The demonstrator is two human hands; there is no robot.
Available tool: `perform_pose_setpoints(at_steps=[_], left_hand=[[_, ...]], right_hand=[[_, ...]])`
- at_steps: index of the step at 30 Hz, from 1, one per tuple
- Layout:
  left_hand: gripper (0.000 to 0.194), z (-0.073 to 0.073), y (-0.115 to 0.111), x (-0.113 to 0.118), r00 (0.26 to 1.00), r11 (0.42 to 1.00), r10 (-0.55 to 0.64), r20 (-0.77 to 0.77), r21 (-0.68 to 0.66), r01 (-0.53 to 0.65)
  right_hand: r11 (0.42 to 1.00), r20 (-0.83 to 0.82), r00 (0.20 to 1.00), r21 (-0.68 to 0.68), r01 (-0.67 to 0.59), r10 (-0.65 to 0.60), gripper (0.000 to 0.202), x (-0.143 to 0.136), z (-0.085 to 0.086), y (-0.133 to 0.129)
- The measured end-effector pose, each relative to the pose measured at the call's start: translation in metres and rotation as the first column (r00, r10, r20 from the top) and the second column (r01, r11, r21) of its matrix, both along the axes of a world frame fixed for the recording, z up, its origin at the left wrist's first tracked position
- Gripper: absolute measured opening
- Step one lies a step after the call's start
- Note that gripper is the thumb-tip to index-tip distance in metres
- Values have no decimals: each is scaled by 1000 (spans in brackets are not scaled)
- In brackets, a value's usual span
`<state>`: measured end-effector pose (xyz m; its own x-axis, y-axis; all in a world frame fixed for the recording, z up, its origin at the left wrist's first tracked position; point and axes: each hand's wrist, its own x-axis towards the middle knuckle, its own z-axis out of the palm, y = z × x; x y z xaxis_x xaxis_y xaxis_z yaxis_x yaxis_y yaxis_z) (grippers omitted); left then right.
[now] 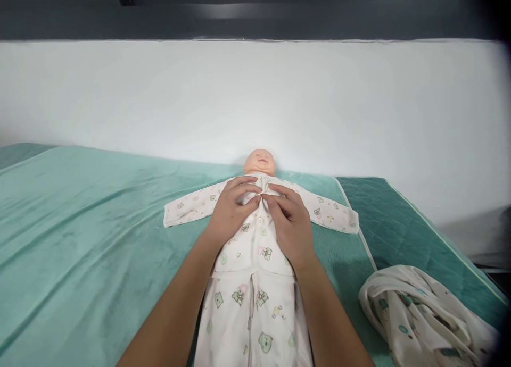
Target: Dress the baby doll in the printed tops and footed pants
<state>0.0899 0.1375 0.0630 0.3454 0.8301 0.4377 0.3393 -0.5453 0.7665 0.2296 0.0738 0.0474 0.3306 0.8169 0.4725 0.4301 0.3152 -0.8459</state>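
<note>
A baby doll (260, 162) lies on its back, its head near the wall. It wears a white patterned shirt (255, 250) with the sleeves spread to both sides, and matching trousers (255, 324) below. My left hand (235, 205) and my right hand (290, 215) meet at the upper chest. Fingers of each hand pinch the shirt's front edges, and the cloth bunches between them. A button shows just below my fingertips; whether another is under them is hidden.
A green blanket (99, 239) covers the bed, with a darker quilted cover (403, 223) at the right. A crumpled white patterned cloth (423, 314) lies at the lower right. The white wall (255, 96) rises behind the doll.
</note>
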Motion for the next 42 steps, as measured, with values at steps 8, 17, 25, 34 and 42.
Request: perform_pose_setpoints(at_steps=[8,17,25,34,42], left_hand=[[26,2,-3,-2,998,998,-40,-42,49,42],[35,0,-1,-3,997,993,-70,-41,97,74],[36,-2,1,-4,996,994,-89,-13,67,90],[18,5,-3,-9,996,998,-62,64,5,61],[7,14,-19,-23,990,984,-133,-43,-122,127]], right_hand=[[999,-110,993,12,32,-30,21,-1,0,1],[1000,-90,996,-21,21,-23,20,-1,-1,1],[998,-101,994,-35,-49,45,20,4,0,0],[980,-80,987,-135,-149,139,31,24,15,-7],[906,133,924,-287,-311,359,3,45,33,-25]])
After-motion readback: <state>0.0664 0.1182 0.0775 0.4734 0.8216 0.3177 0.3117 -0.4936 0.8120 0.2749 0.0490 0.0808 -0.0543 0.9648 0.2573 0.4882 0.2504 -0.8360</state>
